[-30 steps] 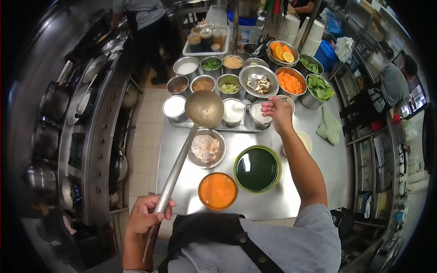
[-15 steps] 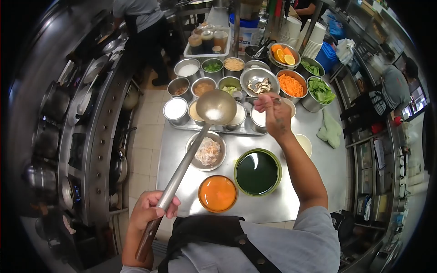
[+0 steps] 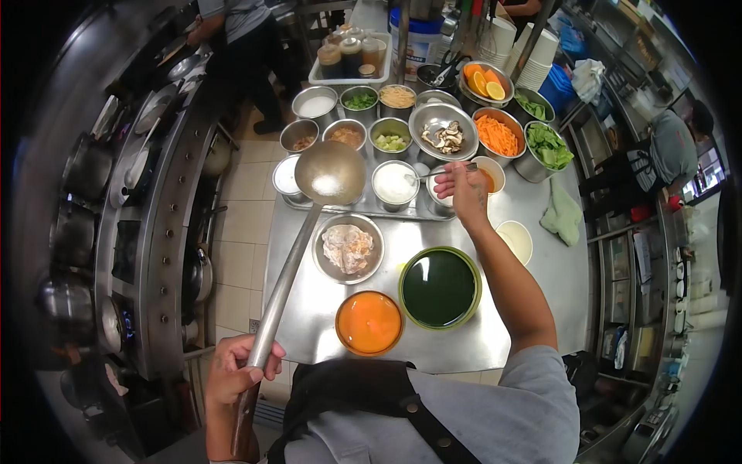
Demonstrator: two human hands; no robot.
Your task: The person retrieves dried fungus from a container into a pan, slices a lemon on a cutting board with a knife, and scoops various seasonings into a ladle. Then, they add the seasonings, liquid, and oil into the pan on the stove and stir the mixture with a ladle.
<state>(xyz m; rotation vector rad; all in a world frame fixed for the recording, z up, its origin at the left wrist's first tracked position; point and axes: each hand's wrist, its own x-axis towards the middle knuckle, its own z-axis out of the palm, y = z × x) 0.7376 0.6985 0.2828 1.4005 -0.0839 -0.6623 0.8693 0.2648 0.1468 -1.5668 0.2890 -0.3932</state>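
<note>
My left hand [image 3: 238, 367] is closed around the handle of a large metal ladle [image 3: 331, 172] with a wooden grip. Its bowl hangs over the near-left tubs and hides part of them. My right hand [image 3: 462, 189] pinches a thin metal spoon [image 3: 430, 175], whose tip reaches the rim of a metal tub of white powder [image 3: 394, 184]. Below the ladle bowl sits a metal bowl of pale raw meat [image 3: 348, 249]. Closer to me are a bowl of orange liquid [image 3: 369, 323] and a green-rimmed bowl of dark green liquid [image 3: 439, 288].
Behind my hands stand a bowl of sliced mushrooms [image 3: 444, 138], shredded carrot [image 3: 497, 136], leafy greens [image 3: 547, 147] and cut oranges [image 3: 485, 81]. A green cloth [image 3: 561, 212] lies at right. A stove [image 3: 158, 255] runs along the left; a person [image 3: 246, 58] stands beyond it.
The ladle has swung left, uncovering the white powder tub. My right hand has moved slightly down and left, and the spoon now shows pointing at that tub.
</note>
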